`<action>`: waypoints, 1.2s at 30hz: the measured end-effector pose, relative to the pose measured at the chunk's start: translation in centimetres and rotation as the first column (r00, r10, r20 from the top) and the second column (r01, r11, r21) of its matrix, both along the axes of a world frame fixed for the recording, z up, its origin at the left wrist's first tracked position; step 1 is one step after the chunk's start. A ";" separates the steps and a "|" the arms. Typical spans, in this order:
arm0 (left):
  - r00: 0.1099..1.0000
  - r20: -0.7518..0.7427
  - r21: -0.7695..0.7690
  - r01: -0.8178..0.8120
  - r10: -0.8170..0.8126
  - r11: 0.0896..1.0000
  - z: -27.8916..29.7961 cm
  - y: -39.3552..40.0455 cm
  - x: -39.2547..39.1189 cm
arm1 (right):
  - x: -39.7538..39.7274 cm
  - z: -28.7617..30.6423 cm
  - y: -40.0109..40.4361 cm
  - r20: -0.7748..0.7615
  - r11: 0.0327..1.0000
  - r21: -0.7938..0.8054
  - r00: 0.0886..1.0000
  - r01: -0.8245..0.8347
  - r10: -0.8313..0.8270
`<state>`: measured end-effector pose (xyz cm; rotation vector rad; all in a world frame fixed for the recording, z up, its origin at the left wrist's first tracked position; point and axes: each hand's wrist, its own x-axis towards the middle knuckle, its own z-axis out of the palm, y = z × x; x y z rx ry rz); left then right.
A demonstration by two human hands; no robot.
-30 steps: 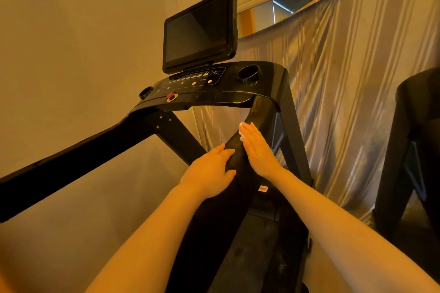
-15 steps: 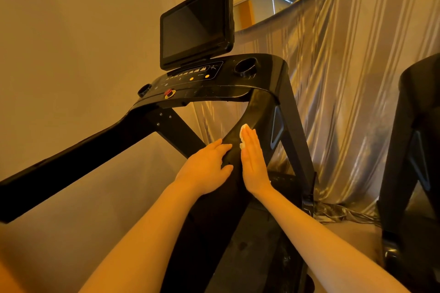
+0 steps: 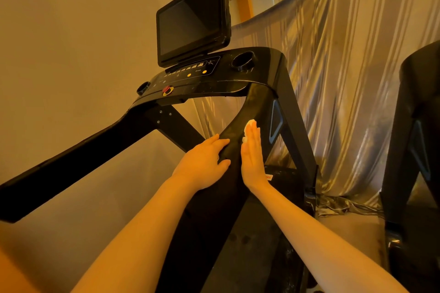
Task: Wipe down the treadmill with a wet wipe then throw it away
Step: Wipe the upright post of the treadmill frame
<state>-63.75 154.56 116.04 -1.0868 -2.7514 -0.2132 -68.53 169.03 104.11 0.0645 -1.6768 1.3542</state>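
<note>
Hands (image 3: 252,159) press wet wipe (image 3: 249,126) on treadmill (image 3: 259,100) handrail

A single head-worn view looks forward and slightly down along the person's forearms, close behind the treadmill (image 3: 259,112) right handrail, with its console screen (image 3: 192,19) above and ahead, tilted leftward

The right hand (image 3: 252,159) presses flat, fingers straight, against the side of the treadmill's right handrail (image 3: 238,133), with a white wipe (image 3: 250,124) showing past its fingertips. Just left of it the left hand (image 3: 202,162) rests on the same rail, apparently curling over it. Above both sit the console (image 3: 214,74) and dark screen (image 3: 190,19).
</note>
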 end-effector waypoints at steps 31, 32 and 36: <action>1.000 -0.015 0.005 -0.008 0.008 1.000 0.2 -0.1 0.9 | -1.0 -3.1 2.4 0.446 0.982 -0.150 0.894 0.114 -0.036; 1.000 -0.014 0.005 -0.010 0.010 1.000 0.2 -0.1 0.9 | -0.9 -2.8 2.2 0.376 0.974 -0.200 0.926 0.104 -0.022; 1.000 -0.007 0.009 -0.011 0.011 1.000 0.2 -0.1 0.7 | -0.5 -0.7 0.7 0.278 0.974 -0.212 0.960 0.083 -0.022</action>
